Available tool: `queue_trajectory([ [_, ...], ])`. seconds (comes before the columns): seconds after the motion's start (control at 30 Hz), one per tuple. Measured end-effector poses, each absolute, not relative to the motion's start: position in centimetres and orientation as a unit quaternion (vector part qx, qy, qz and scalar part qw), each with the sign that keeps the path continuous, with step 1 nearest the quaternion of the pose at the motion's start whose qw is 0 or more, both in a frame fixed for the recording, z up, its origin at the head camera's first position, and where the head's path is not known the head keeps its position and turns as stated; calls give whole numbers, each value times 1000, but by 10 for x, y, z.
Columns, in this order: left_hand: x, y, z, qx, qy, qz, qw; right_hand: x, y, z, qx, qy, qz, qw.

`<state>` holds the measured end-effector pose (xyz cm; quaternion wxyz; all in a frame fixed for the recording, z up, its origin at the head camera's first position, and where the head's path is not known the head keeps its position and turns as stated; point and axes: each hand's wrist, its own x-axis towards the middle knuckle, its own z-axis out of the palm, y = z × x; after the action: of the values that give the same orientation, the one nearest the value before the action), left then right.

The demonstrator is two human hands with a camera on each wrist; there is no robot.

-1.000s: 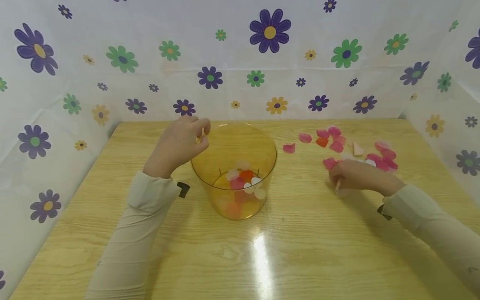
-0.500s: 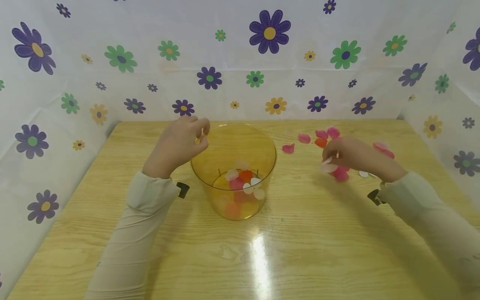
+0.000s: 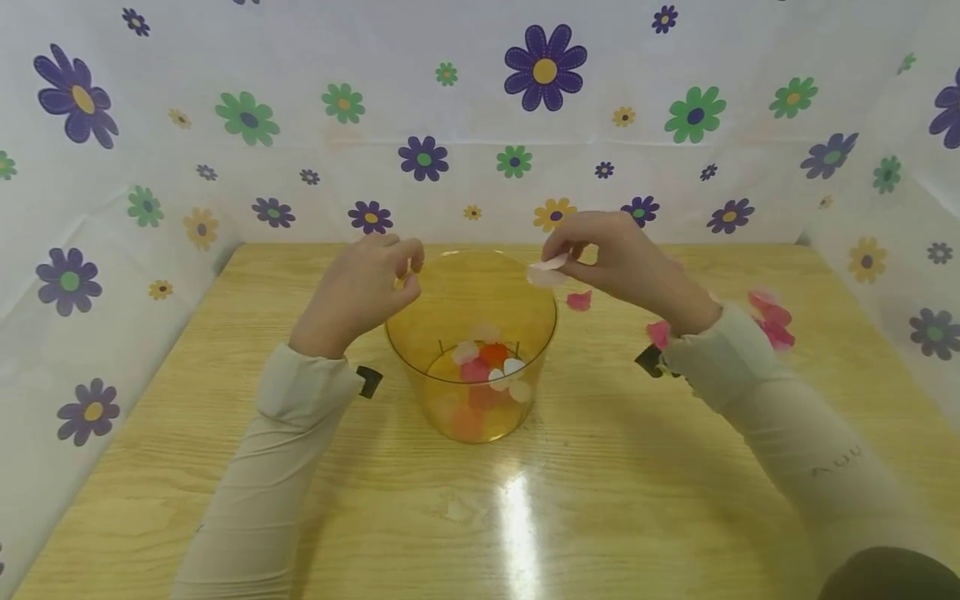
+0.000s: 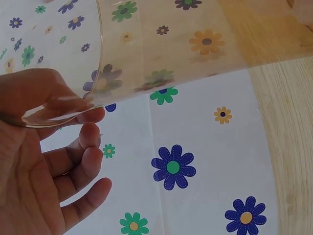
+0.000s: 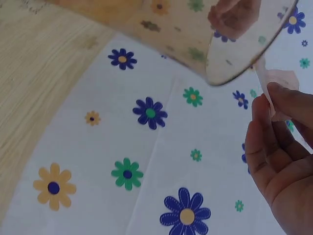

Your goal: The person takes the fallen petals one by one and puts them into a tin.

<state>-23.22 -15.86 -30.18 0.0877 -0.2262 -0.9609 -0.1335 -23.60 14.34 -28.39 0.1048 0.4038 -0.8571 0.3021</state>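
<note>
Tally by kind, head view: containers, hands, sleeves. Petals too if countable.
Transparent amber round bucket: 1
Bare left hand, bare right hand: 2
Pale cuffed left sleeve, matching right sleeve: 2
Total: 5
Thin pink, orange and white petals: excluded; overlapping and partly hidden, no sure count.

Head camera looks down; close wrist views share the bucket [image 4: 181, 49].

You can read no text, label, brand or number here; the few small dark marks [image 3: 839, 461] on your right sleeve [image 3: 787, 442] are too faint to make out as letters.
</note>
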Motion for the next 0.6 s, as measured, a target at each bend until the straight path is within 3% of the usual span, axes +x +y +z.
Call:
queue_trajectory([
  [0.2,-233,-158,-302,-227,-960,-136,91,-233,117,-285,421,-860,286,30],
  [0.6,-233,-158,-303,-221,-962,-135,83,-231,121,-290,428,-853,294,52],
])
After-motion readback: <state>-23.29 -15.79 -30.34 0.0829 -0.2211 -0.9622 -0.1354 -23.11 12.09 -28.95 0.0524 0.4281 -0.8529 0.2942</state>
